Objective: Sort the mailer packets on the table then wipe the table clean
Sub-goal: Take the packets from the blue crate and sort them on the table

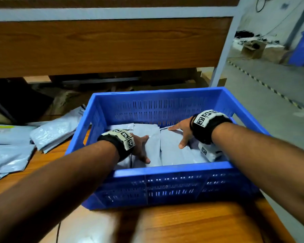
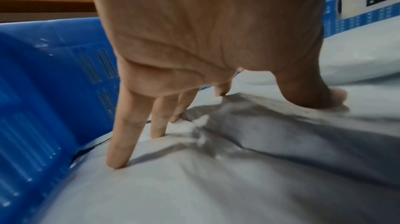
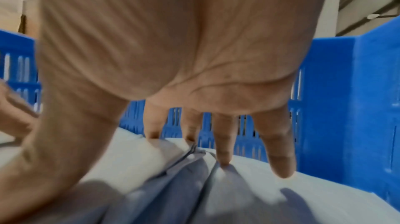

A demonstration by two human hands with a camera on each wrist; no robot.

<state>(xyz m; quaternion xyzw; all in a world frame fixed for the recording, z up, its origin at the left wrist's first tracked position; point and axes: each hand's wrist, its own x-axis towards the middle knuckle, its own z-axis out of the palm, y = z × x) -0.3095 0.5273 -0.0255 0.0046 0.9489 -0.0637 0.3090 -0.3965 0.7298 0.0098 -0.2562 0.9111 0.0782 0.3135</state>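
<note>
Fingers (image 2: pixel 116 144) of both your hands press straight on packets (image 1: pixel 153 148) in the crate (image 1: pixel 165 172), gripping nothing; next, fetch worktop (image 1: pixel 182 225) leftovers (image 1: pixel 47 134)

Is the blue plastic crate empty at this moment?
No, grey mailer packets fill the blue plastic crate, and both the left hand and right hand press on them.

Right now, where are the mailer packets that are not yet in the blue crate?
In the head view, the loose mailer packets lie on the wooden table, to the left of the blue crate.
</note>
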